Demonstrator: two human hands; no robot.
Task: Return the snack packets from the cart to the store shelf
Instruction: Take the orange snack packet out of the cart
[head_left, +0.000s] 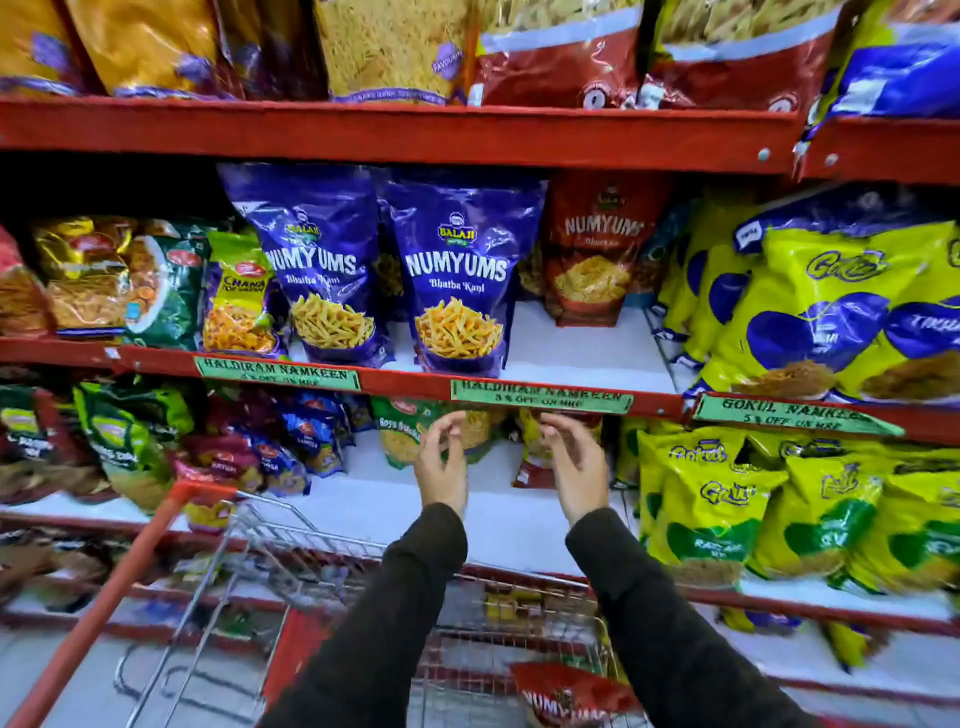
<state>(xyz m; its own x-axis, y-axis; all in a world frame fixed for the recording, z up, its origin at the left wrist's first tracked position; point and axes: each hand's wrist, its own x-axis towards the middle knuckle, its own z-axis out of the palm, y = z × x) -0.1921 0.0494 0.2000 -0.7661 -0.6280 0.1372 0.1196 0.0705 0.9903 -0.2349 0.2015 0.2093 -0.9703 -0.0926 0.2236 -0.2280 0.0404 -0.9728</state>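
Observation:
Two purple Numyums packets stand upright on the middle shelf, one (457, 275) at the front edge and another (317, 265) to its left. A red Numyums packet (597, 249) stands further back on the right. My left hand (441, 460) and my right hand (574, 460) hang side by side just below that shelf's red front edge (670, 402), fingers apart, holding nothing. Another red Numyums packet (566, 693) lies in the wire cart (260, 540) below my right forearm.
Bare white shelf (587, 348) shows right of the front purple packet. Yellow Gokul packets (831, 322) fill the right side, Haldiram packets (156, 286) the left. The cart's red handle bar (104, 597) slants at lower left. Large bags (389, 47) line the top shelf.

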